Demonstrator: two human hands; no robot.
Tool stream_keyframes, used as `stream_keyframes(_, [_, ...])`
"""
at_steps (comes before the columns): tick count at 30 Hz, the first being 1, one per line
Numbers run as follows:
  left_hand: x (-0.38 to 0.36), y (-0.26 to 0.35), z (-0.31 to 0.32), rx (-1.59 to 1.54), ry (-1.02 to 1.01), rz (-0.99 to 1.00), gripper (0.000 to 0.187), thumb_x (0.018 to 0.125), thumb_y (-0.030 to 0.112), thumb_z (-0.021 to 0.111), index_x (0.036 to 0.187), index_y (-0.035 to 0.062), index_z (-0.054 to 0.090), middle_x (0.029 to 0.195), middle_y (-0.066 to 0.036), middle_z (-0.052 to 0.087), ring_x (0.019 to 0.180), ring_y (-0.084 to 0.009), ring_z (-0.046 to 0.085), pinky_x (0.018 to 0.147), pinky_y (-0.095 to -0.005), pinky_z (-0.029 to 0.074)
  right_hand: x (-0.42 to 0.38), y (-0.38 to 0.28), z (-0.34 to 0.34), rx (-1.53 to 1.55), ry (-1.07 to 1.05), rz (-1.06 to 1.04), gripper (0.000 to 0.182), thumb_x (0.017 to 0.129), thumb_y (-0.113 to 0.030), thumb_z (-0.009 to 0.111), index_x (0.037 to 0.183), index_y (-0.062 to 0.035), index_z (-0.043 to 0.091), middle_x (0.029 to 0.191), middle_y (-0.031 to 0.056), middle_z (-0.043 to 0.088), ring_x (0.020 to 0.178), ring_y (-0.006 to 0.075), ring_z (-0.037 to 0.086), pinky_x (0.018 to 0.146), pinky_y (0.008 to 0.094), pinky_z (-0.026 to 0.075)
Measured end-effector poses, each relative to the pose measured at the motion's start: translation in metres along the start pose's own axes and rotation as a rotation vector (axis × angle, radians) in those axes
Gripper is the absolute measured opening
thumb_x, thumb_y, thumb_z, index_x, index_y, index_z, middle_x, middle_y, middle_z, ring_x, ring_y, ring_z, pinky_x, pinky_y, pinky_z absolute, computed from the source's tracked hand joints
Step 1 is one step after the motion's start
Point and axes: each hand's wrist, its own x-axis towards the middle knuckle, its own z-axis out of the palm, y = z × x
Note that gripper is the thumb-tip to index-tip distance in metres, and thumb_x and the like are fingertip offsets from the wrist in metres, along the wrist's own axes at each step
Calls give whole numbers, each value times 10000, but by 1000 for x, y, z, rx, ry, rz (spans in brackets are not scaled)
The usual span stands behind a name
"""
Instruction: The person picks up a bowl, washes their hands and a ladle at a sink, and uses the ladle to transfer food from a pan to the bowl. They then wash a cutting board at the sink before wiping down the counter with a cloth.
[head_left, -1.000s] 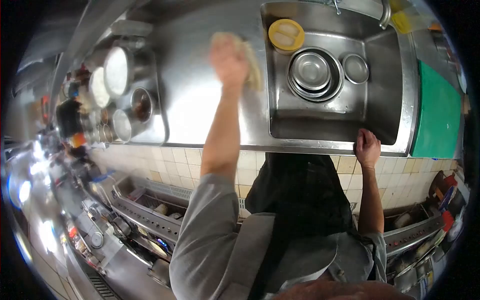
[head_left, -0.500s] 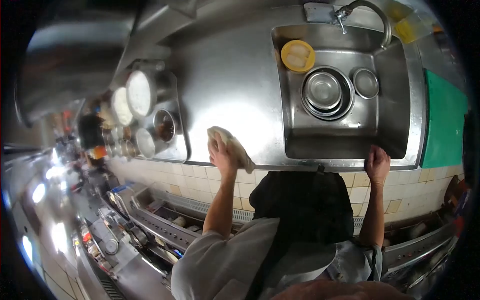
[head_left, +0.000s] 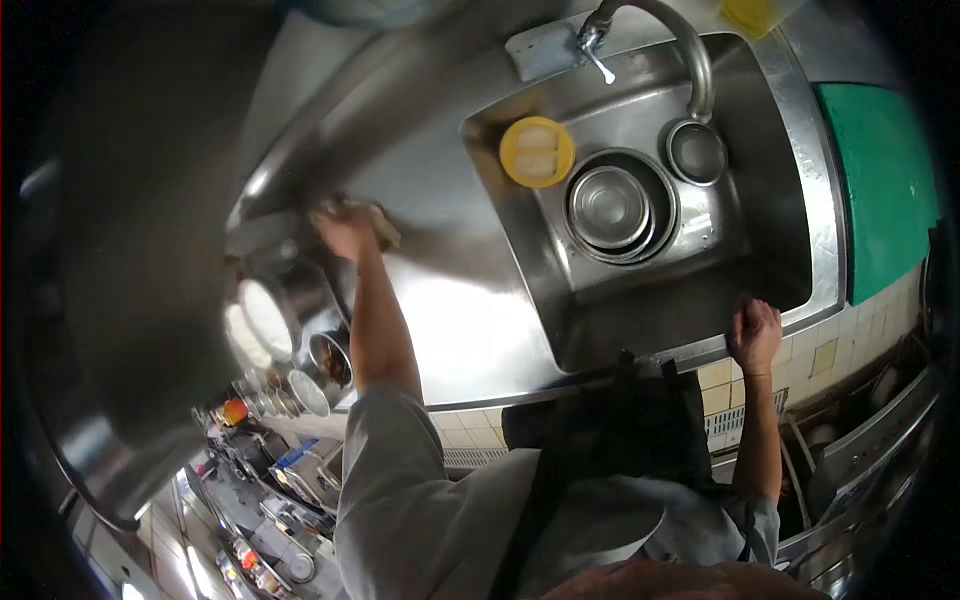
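Motion blur softened the left hand, which partly covered a cloth on the counter, far left; whether its fingers gripped or merely pressed was unclear. That arm reached forward. The right hand curled at the sink rim, near right, its hold indistinct.

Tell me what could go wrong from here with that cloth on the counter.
1. Knocked pot: the left forearm appears close beside the open pot with dark contents, so an outward swing might tip or jostle it.
2. Soiled contents: the left grip is on the cloth, near the containers; wiping closer could flick dirt or moisture into that open pot.
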Motion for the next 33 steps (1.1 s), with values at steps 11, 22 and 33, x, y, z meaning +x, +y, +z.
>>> stream_keyframes(11, [-65, 281, 45, -292, -196, 821, 370, 954, 203, 572, 1299, 69, 569, 1261, -176, 620, 1196, -371, 562, 1037, -406, 442, 10, -14, -6, -19, -17, 12, 95, 877, -116, 595, 941, -65, 644, 790, 112, 610, 774, 326, 590, 740, 423, 438])
stream_keyframes(22, [25, 113, -33, -1392, 104, -68, 725, 1046, 491, 249, 1558, -1, 102, 1638, -164, 99, 1492, -305, 186, 1231, -441, 126, 1, -3, -2, 56, -30, 34, 160, 824, -98, 630, 971, -36, 644, 866, 127, 629, 833, 337, 595, 763, 437, 439])
stream_keyframes(33, [25, 213, -3, -501, 407, 340, 375, 935, 183, 617, 1305, 122, 636, 1357, -250, 483, 1293, -399, 434, 1083, -497, 353, 8, -13, -3, 49, 24, 148, 87, 837, -98, 636, 911, -52, 626, 838, 131, 633, 793, 339, 594, 754, 418, 435])
